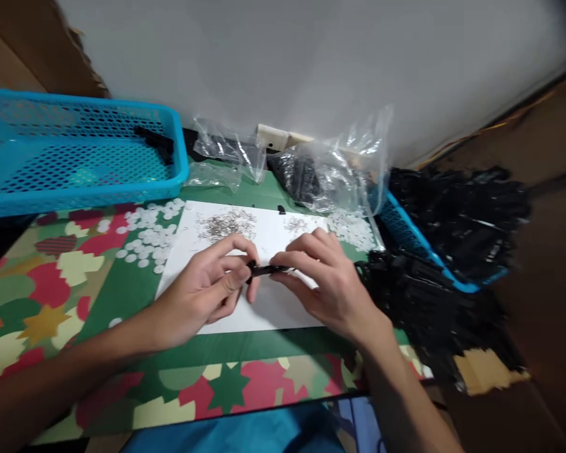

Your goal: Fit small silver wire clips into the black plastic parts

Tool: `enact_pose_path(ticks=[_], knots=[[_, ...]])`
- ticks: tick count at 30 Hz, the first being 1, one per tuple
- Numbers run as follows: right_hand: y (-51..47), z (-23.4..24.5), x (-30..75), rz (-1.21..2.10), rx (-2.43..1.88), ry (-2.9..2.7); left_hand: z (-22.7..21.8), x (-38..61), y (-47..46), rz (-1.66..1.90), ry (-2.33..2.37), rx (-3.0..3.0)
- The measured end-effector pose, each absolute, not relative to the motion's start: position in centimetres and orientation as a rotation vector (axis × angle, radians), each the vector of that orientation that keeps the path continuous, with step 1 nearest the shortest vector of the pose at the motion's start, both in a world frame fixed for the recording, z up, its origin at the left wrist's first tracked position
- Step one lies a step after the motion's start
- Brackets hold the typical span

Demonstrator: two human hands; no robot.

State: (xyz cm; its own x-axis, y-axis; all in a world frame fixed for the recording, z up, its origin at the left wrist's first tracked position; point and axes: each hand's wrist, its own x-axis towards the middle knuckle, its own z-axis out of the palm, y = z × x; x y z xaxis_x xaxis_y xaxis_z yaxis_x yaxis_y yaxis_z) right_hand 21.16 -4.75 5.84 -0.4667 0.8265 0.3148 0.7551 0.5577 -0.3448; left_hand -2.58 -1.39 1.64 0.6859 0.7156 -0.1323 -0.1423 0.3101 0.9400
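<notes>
Above the white sheet (264, 311), both hands hold one small, dark, elongated part (265, 270) between them. My left hand (217, 283) pinches its left end with thumb and fingers. My right hand (318, 274) has its thumb and fingertips closed around the right end, covering much of it. The part's exact kind cannot be made out. Behind the hands on the sheet lies a spread of tiny brownish metal pieces (226, 223), and a smaller cluster of similar pieces (296, 224) is to the right. A little black piece (282, 209) rests near the sheet's back edge.
White discs (151, 236) lie left of the sheet, with small white pieces (353, 229) to the right. A blue basket (182, 151) holds a few black parts at back left. Clear plastic bags (339, 176) stand behind. Black parts (457, 214) heap over another blue basket (419, 239) at right.
</notes>
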Motion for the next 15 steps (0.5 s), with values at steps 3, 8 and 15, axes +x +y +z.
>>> enact_pose_path(ticks=[3, 8, 15], knots=[[-6.0, 5.5, 20.8, 0.201, -1.305, -2.316, 2.2, -2.5, -1.6, 0.495, 0.627, 1.132], [-9.3, 5.9, 22.0, 0.147, -1.436, -2.099, 2.7, -2.7, -1.7, 0.534, 0.787, 1.310], [-15.9, 7.2, 30.1, -0.470, -2.022, -0.951, 2.1, -4.0, 0.3, 0.703, 1.068, 1.532]])
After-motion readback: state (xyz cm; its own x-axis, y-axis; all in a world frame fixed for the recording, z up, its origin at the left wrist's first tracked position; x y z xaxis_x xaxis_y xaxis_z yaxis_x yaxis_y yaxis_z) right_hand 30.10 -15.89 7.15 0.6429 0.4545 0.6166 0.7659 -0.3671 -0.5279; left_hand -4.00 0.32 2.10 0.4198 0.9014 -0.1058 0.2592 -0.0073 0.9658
